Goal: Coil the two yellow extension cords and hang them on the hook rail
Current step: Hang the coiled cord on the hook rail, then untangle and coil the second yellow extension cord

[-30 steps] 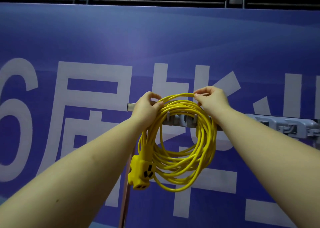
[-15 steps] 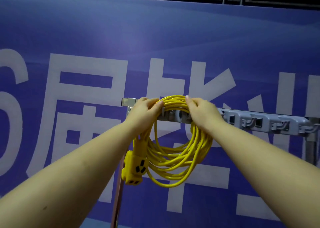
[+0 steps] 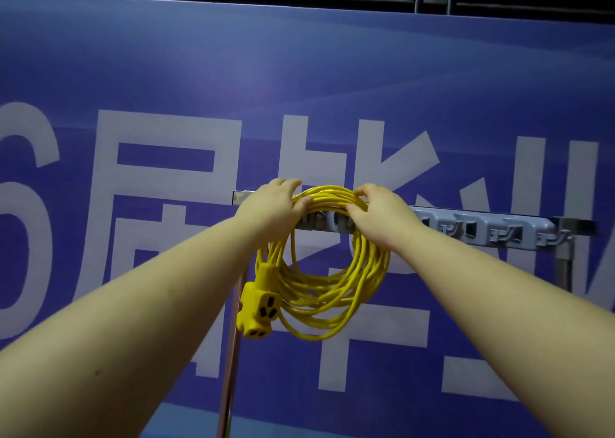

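The coiled yellow cord [image 3: 319, 271] is held against the hook rail [image 3: 482, 224], its top strands gripped by the left hand [image 3: 276, 204] and right hand [image 3: 376, 211]. If loops miss the hooks, the coil could slip off once released.

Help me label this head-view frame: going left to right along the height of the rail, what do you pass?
Left hand → top of the yellow cord coil → right hand → bare grey hook rail → metal stand post.
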`<state>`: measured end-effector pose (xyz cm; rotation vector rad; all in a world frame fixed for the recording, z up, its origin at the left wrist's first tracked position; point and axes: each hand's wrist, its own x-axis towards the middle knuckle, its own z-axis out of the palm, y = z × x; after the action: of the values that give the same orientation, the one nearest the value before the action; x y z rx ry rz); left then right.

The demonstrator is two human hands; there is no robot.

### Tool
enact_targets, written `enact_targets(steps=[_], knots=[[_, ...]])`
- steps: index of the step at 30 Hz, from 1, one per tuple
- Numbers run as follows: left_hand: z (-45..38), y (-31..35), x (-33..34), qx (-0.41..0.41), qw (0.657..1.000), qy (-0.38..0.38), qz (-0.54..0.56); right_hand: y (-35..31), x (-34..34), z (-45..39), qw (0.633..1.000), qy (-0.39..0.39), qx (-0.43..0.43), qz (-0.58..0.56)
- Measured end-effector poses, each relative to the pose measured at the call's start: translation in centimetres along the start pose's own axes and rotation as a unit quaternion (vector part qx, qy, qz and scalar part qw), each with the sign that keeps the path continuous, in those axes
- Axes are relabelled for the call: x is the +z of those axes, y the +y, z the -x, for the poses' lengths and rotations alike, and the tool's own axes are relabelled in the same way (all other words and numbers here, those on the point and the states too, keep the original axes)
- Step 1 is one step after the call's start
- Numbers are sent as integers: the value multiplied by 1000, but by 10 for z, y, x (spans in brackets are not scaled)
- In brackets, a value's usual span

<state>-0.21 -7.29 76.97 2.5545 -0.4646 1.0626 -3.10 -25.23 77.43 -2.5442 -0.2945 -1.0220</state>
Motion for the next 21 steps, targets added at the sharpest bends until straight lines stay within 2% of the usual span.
enact_targets(steps=[5, 8, 11, 15, 16, 21], knots=[[34, 30, -16, 131, 982, 44, -132, -6, -20, 39, 995, -15, -34, 91], [69, 54, -13, 191, 972, 25, -132, -2, -20, 79, 992, -35, -34, 115], [112, 75, 2, 205, 968, -35, -141, 10, -11, 129, 990, -66, -18, 126], [180, 90, 41, 244, 950, -134, -140, 39, 9, 202, 975, -151, 11, 164], [197, 93, 54, 251, 951, -130, -124, 49, 15, 221, 970, -169, 16, 172], [265, 100, 122, 229, 928, -252, -150, 102, 42, 302, 950, -237, 50, 196]])
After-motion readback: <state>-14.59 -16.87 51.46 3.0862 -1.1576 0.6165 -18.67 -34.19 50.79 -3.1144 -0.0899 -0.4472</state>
